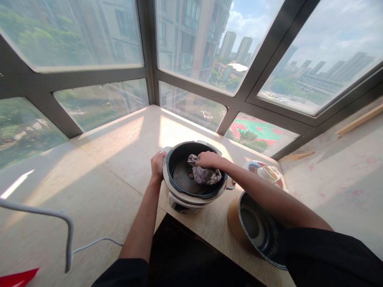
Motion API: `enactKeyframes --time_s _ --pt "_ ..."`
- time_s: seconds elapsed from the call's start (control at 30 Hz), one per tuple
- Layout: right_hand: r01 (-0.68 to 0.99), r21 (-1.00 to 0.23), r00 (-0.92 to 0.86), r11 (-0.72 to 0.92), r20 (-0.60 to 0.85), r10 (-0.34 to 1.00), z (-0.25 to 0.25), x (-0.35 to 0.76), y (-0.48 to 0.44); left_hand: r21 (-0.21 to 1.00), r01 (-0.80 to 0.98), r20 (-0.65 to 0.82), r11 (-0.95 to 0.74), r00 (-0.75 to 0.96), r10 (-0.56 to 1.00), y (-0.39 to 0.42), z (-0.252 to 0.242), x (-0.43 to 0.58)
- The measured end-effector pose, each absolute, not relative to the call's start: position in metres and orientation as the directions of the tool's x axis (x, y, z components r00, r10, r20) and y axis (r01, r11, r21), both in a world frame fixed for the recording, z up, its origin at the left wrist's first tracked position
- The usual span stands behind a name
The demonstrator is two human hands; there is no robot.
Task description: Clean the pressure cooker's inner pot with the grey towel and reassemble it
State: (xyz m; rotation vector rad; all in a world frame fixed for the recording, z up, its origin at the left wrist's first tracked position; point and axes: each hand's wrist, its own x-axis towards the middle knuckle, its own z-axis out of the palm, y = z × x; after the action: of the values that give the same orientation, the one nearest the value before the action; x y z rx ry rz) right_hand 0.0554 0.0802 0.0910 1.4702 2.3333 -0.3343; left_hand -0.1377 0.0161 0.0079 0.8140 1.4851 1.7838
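Observation:
A white electric cooker [182,199] stands on the counter with its dark inner chamber uncovered. At its left side, my left hand [157,165] grips the side handle and rim. My right hand [209,159] reaches over the right rim and is closed on a crumpled grey-brown cloth [206,175]. The cloth lies against the inside of the chamber on its right, and part of it sticks out beyond my fingers. A small round brownish piece [190,175] shows at the centre of the chamber floor. My right fingertips are partly hidden by the hand itself.
Right of the cooker, a round inner pot [235,221] sits tilted under my right forearm. Behind it lies a white lid [271,173] by the wall. A black panel [179,255] is in front, a grey cord [70,239] at left. Windows [191,44] enclose the counter [119,175].

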Motion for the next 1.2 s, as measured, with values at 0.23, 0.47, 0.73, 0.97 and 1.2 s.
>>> enactKeyframes --time_s 0.23,0.47,0.73,0.97,1.2 --pt "0.905 0.031 -0.378 0.425 -0.404 0.833 0.065 0.020 0.097 0.948 -0.222 0.074 -0.229 -0.545 0.835 0.016 0.004 -0.138" --pt "0.774 -0.033 -0.598 0.632 -0.363 0.715 0.054 -0.024 0.067 0.916 -0.355 -0.018 -0.189 -0.507 0.862 0.014 0.005 -0.136" --pt "0.406 -0.283 -0.838 0.869 -0.496 0.230 0.070 0.014 0.038 0.942 -0.284 0.001 -0.179 -0.531 0.847 0.011 0.011 -0.135" --pt "0.404 -0.172 -0.597 0.899 -0.794 0.116 0.090 0.048 0.057 0.932 -0.319 -0.020 -0.171 -0.519 0.854 0.012 0.006 -0.137" --pt "0.359 0.257 -0.746 0.897 -0.498 0.442 0.073 0.052 0.073 0.913 -0.367 -0.039 -0.176 -0.509 0.860 0.012 0.006 -0.136"
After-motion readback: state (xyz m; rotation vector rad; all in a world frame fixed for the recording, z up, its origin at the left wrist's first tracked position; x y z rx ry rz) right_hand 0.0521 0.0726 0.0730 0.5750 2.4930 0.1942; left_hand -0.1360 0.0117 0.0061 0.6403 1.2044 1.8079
